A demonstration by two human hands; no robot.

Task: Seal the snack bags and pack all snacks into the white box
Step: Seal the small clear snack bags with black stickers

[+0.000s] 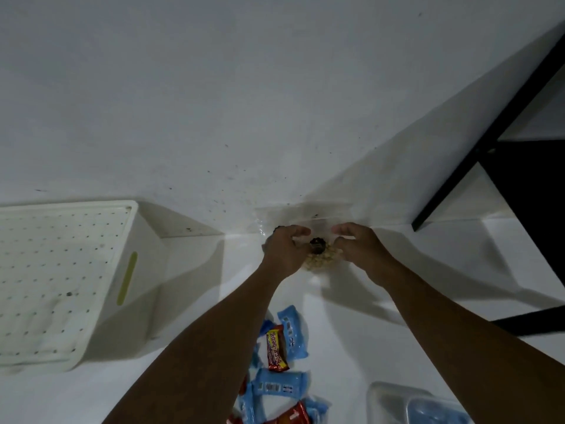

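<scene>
Single head-worn wide-angle view, looking forward and down along both forearms, hands near frame centre at arm's reach, white wall filling the upper half beyond the hands, white box left of the left hand, frame edges bowed.

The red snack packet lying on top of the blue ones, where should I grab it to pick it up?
Pinch the red snack packet across its narrow middle, coming straight down from above. It lies flat and lengthwise on the blue packets, so both long edges are free for your fingers, probably without disturbing the pile.
</scene>
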